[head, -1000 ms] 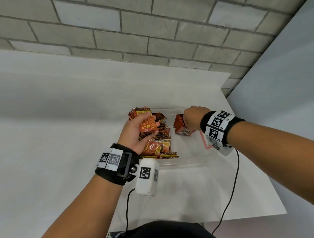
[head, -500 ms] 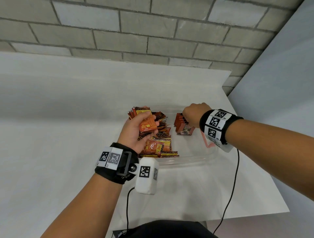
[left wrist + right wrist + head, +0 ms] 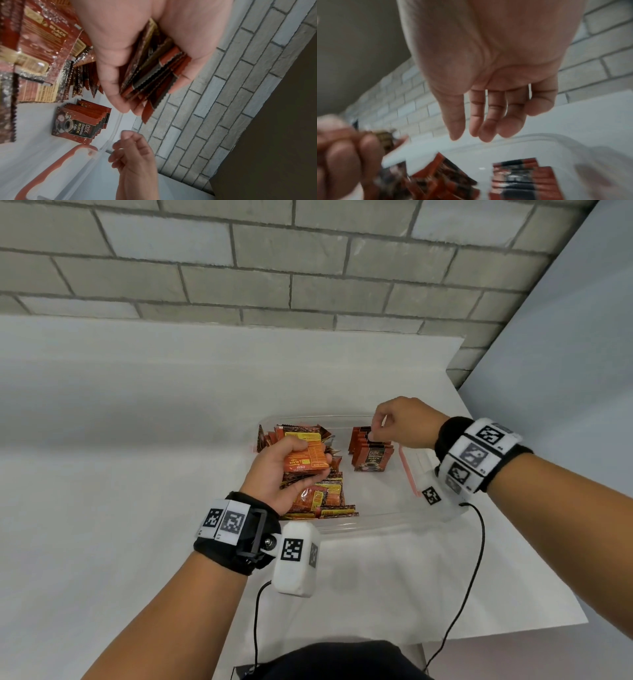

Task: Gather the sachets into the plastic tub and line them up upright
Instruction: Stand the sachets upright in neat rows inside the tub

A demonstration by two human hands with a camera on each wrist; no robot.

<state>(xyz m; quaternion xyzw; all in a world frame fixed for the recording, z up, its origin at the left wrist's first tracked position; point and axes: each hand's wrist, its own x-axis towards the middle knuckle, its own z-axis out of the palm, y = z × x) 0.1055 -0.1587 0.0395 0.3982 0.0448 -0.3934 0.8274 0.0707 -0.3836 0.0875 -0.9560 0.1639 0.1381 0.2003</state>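
Note:
A clear plastic tub stands on the white table. Its left half holds a loose heap of red and orange sachets. A short row of sachets stands upright in the middle, also seen in the left wrist view as the upright row. My left hand grips a stack of sachets over the heap. My right hand hovers just above the row's far end, fingers relaxed and empty, as the right wrist view shows of this hand.
A red strip shows through the tub's right side, under my right wrist. The table's right edge runs close to the tub, with a grey partition beyond. A brick wall stands behind. Black cables trail toward the front edge.
My right hand has let go of the upright row and risen a little above it. My left hand still holds its stack in about the same place.

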